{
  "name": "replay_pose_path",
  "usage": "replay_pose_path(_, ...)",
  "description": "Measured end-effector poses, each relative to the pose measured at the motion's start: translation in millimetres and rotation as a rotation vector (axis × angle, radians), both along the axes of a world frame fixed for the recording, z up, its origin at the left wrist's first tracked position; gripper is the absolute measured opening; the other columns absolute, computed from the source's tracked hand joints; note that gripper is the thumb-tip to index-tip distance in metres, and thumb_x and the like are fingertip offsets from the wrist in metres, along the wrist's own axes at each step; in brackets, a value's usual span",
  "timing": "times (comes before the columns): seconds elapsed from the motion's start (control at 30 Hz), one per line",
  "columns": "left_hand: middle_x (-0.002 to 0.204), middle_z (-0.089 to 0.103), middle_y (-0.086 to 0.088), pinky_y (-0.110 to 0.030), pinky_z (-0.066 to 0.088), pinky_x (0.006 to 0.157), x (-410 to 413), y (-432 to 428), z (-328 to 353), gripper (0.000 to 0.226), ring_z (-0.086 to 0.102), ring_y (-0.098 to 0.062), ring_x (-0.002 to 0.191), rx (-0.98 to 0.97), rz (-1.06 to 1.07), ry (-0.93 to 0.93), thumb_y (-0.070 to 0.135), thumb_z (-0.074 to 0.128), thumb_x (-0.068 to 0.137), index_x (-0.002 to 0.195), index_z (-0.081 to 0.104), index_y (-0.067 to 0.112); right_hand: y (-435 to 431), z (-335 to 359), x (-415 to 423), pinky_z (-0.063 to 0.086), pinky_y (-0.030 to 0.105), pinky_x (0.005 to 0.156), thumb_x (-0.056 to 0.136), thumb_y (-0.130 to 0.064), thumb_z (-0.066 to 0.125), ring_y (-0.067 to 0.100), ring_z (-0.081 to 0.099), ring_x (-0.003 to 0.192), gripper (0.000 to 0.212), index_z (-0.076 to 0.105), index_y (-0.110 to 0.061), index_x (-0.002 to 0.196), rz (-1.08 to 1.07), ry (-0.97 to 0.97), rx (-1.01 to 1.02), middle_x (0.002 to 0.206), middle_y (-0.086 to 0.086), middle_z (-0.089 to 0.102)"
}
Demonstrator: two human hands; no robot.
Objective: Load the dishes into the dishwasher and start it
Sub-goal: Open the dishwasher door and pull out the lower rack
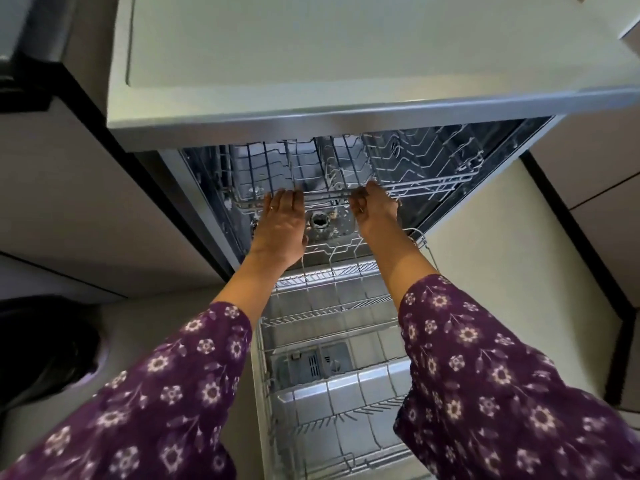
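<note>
Left grip point(282, 216) and right grip point(375, 209) curl round the upper rack's point(426, 183) front rail in the open dishwasher point(204, 181). It and the pulled-out lower rack point(329, 320) look bare, so loading and starting likely remain.

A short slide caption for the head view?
Open dishwasher: left hand and right hand grip the upper rack; lower rack pulled out.

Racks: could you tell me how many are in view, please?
2. Upper rack in the tub, its front held by left hand and right hand; lower rack pulled out below. Others may hide above.
</note>
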State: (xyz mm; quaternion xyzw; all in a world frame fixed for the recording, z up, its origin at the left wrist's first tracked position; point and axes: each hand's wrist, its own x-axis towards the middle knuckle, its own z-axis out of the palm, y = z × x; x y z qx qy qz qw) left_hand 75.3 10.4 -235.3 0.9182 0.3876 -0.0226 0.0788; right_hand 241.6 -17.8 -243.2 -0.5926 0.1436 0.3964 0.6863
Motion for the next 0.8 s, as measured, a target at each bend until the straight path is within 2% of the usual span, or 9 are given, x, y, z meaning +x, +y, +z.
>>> replay_pose_path(0.17,0.143,0.033,-0.018,-0.042,0.008,0.119,-12.9,-20.3,-3.9,0.078,0.026,-0.032,0.137,0.029,-0.036,-0.060,0.012,0.065,0.084,0.146,0.020,-0.001,-24.0,-4.6,-13.2,0.051,0.031,0.074,0.090,-0.010,0.057,0.014,0.054,0.053,0.020,0.058,-0.007,0.070,0.031,-0.102,-0.101,0.060,0.004,0.059)
replay_pose_path(0.3,0.141,0.034,-0.017,-0.038,0.011,0.118,-28.6,-52.9,-2.1,0.072,0.026,-0.032,0.135,-0.003,-0.070,-0.097,0.010,0.062,0.085,0.144,0.023,-0.001,-58.7,-4.9,-21.7,0.054,0.029,0.073,0.091,-0.004,0.055,0.014,0.057,0.061,0.015,0.059,-0.006,0.077,0.022,-0.061,-0.033,0.072,0.006,0.061)
replay_pose_path(0.43,0.147,0.025,-0.017,-0.035,0.009,0.117,-41.9,-93.4,0.1,0.077,0.018,-0.033,0.139,-0.032,-0.084,-0.054,0.011,0.061,0.086,0.147,0.014,0.000,-98.9,-10.1,-34.6,0.053,0.023,0.057,0.092,-0.004,0.053,0.016,0.057,0.064,0.011,0.057,-0.005,0.082,0.033,-0.071,-0.025,0.078,0.010,0.060)
replay_pose_path(0.57,0.147,0.023,-0.015,-0.036,0.020,0.117,-57.9,-130.9,-1.6,0.084,0.018,-0.032,0.139,-0.092,-0.083,-0.039,0.010,0.061,0.084,0.148,0.008,0.000,-140.7,-13.1,-48.9,0.054,0.029,0.064,0.091,-0.001,0.053,0.017,0.061,0.066,0.009,0.058,-0.005,0.085,0.017,-0.094,-0.021,0.076,0.009,0.063)
replay_pose_path(0.67,0.146,0.024,-0.013,-0.031,0.021,0.116,-72.8,-158.6,-0.5,0.083,0.020,-0.029,0.137,-0.100,-0.099,-0.069,0.008,0.061,0.084,0.148,0.008,0.002,-171.3,-12.3,-64.0,0.055,0.032,0.074,0.089,0.001,0.055,0.017,0.061,0.070,0.006,0.057,-0.004,0.088,-0.002,-0.086,0.021,0.080,0.010,0.063)
replay_pose_path(0.8,0.149,0.020,-0.011,-0.032,0.014,0.118,-87.0,-192.8,3.3,0.081,0.015,-0.028,0.140,-0.162,-0.106,-0.096,0.006,0.057,0.088,0.149,0.005,0.004,-206.1,-13.8,-75.5,0.055,0.030,0.069,0.091,0.000,0.053,0.017,0.061,0.068,0.006,0.058,-0.003,0.090,-0.016,-0.116,-0.041,0.082,0.011,0.063)
